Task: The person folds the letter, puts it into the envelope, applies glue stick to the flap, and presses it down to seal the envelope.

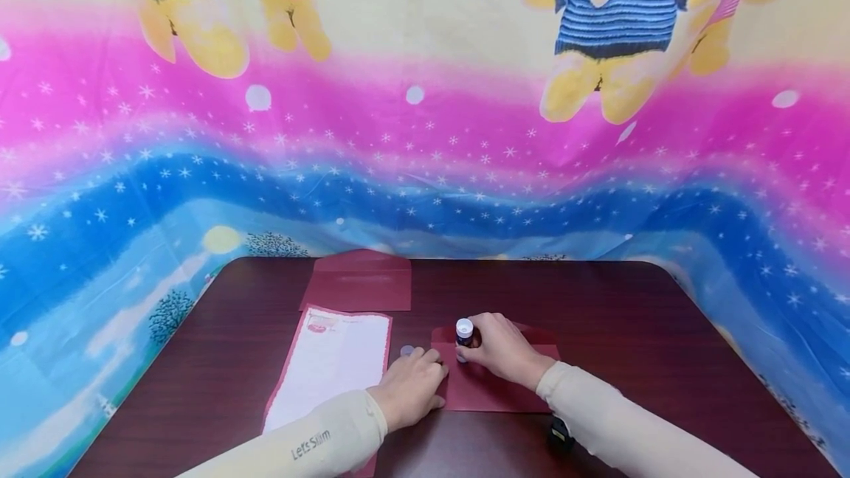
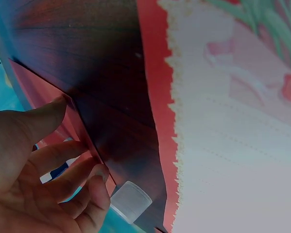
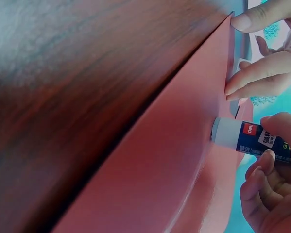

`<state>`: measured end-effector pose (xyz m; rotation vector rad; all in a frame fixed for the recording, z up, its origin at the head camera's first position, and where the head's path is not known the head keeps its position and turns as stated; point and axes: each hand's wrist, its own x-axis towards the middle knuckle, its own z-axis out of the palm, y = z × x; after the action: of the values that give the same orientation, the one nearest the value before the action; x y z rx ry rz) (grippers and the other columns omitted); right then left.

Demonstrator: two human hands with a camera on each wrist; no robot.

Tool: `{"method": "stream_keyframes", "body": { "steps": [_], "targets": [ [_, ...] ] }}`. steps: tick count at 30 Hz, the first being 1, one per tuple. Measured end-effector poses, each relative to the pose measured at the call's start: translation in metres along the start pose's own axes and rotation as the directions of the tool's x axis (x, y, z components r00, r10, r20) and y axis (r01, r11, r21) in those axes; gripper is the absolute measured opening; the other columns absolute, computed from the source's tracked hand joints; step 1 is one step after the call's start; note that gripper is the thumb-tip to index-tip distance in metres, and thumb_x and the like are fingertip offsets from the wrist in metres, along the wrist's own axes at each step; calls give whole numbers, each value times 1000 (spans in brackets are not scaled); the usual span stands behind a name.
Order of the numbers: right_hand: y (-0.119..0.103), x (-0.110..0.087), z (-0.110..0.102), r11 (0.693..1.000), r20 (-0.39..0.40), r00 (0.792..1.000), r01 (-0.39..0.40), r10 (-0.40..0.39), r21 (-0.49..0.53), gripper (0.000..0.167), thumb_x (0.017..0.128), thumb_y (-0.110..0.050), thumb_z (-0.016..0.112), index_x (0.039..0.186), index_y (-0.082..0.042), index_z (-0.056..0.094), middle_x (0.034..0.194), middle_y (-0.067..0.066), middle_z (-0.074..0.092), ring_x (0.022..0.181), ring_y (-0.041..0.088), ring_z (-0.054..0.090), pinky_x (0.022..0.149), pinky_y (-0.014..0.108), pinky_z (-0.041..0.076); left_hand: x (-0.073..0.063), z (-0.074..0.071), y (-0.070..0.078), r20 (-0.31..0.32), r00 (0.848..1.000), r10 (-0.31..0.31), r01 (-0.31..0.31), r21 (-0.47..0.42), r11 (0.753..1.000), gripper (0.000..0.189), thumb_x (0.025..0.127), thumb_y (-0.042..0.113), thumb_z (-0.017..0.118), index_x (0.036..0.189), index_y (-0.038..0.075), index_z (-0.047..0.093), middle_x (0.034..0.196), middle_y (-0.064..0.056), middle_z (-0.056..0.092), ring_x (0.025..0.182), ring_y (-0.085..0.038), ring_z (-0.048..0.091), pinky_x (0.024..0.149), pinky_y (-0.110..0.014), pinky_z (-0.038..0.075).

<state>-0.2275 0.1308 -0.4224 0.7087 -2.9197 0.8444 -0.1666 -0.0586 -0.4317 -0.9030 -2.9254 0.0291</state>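
Observation:
A dark red envelope [image 1: 494, 393] lies on the table with its flap spread toward the far side. My right hand [image 1: 508, 349] grips a glue stick [image 1: 464, 334], held upright. In the right wrist view its glue end touches the red paper near a fold line, and a pale streak runs along that fold. At the envelope's left edge, my left hand [image 1: 410, 386] rests its fingertips and thumb on the paper, holding nothing. The glue stick's translucent cap [image 2: 130, 201] stands just beyond the left fingers, between the envelope and a letter sheet.
Left of the hands lies the white letter sheet [image 1: 332, 364] with a red border. Behind it another red envelope [image 1: 361, 288] sits near the table's far edge. A patterned cloth [image 1: 425, 146] hangs around the dark wooden table [image 1: 611, 301].

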Motion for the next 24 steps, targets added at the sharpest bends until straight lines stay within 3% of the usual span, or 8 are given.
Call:
{"method": "stream_keyframes", "body": {
  "steps": [17, 24],
  "targets": [
    [10, -6, -3, 996, -15, 997, -76, 76, 37, 15, 82, -20, 84, 83, -19, 70, 66, -8, 59, 58, 8, 52, 55, 23, 45, 0, 0, 0, 32, 999, -3, 3, 10, 1000, 37, 85, 42, 81, 112, 18, 75, 96, 2, 64, 83, -15, 57, 73, -28, 53],
    [17, -10, -7, 997, -23, 998, -65, 66, 35, 18, 83, -21, 83, 77, -21, 66, 62, -8, 55, 55, 7, 50, 53, 23, 44, 0, -1, 0, 34, 999, -10, 10, 8, 1000, 37, 84, 41, 81, 112, 18, 75, 96, 2, 64, 83, -15, 58, 73, -29, 53]
  ]
}}
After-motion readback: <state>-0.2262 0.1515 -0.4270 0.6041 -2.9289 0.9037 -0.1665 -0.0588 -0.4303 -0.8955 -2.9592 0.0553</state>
